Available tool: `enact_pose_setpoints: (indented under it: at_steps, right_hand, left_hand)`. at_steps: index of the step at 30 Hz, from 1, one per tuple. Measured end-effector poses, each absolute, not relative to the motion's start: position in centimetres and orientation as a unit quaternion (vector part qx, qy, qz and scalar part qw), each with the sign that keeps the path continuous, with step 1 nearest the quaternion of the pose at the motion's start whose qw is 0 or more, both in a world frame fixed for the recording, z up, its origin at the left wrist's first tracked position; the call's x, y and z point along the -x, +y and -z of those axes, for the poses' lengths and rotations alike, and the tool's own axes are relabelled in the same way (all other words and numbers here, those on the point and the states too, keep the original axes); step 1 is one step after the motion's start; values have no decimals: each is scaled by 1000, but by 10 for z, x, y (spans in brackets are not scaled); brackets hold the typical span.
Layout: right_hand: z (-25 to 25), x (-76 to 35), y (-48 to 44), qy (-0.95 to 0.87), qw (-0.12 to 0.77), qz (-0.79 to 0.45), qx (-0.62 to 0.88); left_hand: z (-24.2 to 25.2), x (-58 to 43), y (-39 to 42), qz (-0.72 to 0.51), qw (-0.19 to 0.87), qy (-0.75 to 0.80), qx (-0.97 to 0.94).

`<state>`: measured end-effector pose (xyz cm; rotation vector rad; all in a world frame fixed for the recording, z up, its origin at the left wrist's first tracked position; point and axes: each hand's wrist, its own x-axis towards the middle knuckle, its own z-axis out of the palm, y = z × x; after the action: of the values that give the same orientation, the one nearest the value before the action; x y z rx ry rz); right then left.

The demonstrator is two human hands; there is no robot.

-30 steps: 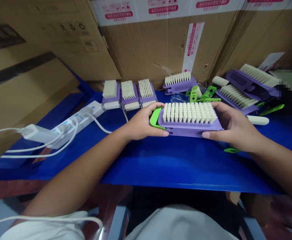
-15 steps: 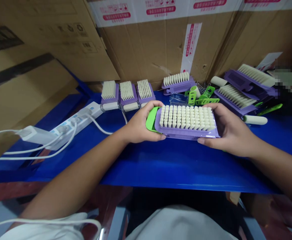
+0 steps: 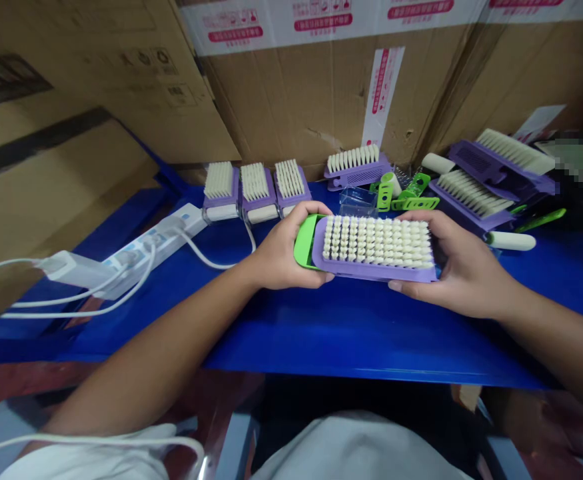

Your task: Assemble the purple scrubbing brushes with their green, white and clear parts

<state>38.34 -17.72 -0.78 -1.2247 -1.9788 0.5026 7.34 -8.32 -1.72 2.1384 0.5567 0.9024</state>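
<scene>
Head view: left hand (image 3: 288, 250) and right hand (image 3: 464, 263) pinch the purple brush (image 3: 376, 243) at both ends; a slack grip could let its green end cap (image 3: 304, 243) slip.

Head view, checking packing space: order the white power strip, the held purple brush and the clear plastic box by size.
Largest, too alike to rank: held purple brush, white power strip. Smallest: clear plastic box.

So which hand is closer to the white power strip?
Left. The left hand is nearer, to the right of the white power strip with a gap between them. The right hand is farther away, beyond the purple brush that both hands hold.
</scene>
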Motion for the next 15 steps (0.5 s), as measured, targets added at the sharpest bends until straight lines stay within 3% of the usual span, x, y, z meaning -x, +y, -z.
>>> enact_pose_setpoints:
  at_steps: [15]
  right_hand:
    - [10,-386,-175,-787,386,-153,457]
  left_hand:
    - [23,-74,-80,-347,388,204,-829]
